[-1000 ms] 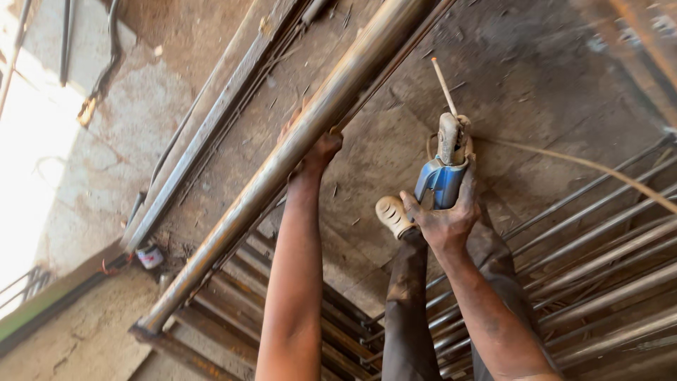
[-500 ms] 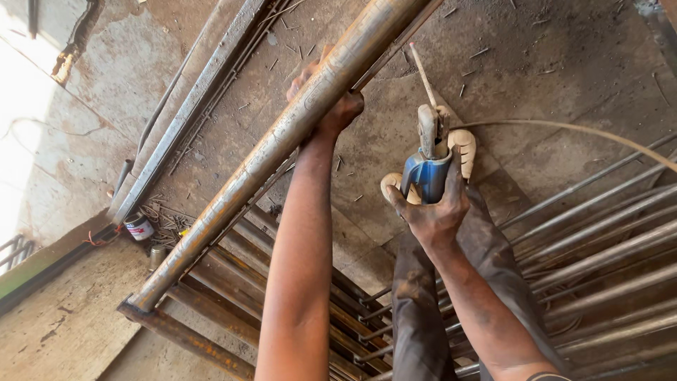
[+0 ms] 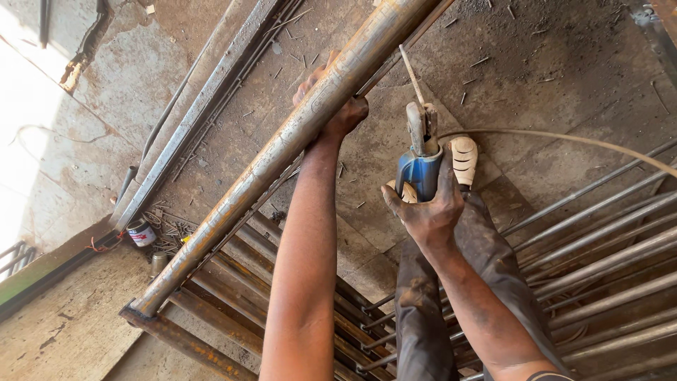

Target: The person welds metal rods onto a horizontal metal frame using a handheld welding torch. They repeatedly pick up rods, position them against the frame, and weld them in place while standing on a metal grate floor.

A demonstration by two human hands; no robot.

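My left hand (image 3: 337,106) grips a long rusty round steel pipe (image 3: 268,159) that runs diagonally from the lower left to the top middle. My right hand (image 3: 427,208) holds a blue-handled welding electrode holder (image 3: 420,159); a thin welding rod (image 3: 411,74) sticks out of its jaws and points up toward the pipe near my left hand. A pale cable (image 3: 564,137) leads from the holder off to the right. Below my arms are my dark trouser legs (image 3: 451,296) and a light shoe (image 3: 463,159).
The pipe's lower end joins a rusty angle-iron frame (image 3: 190,342) with flat bars. Several thin steel rods (image 3: 606,247) lie at the right. A second steel section (image 3: 204,106) lies at the left on the concrete floor. A small tin (image 3: 142,233) stands near scattered rod stubs.
The view has shifted, so the pipe and hands sit higher in frame. My right hand has brought the electrode holder closer to the pipe, and the rod tip is now nearer my left hand.
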